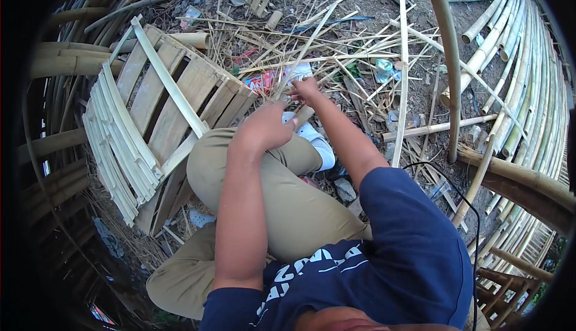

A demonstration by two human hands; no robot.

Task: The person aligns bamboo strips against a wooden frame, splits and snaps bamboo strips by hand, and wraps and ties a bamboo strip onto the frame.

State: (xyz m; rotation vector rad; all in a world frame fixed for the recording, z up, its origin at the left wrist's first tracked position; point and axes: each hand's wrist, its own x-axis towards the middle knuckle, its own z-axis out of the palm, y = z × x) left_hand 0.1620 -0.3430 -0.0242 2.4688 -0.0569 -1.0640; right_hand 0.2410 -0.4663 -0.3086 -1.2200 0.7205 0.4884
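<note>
My left hand point(264, 126) is closed above my bent knee, at the near end of a long, thin bamboo strip point(312, 38) that slants away to the far right. Just right of it, my right hand point(307, 91) has its fingers curled beside the same strip. Whatever those fingers pinch is too small to make out. A short, thick bamboo piece point(304, 115) shows under my hands, partly hidden. Below that is a white-and-blue shoe point(320, 145) on my foot.
A slatted wooden crate point(186, 85) at the left bears a stack of split bamboo strips point(117, 142). Loose strips and litter cover the ground ahead. An upright bamboo pole point(447, 49) stands to the right, before many bamboo poles point(521, 85). A black cable point(477, 229) hangs beside my right sleeve.
</note>
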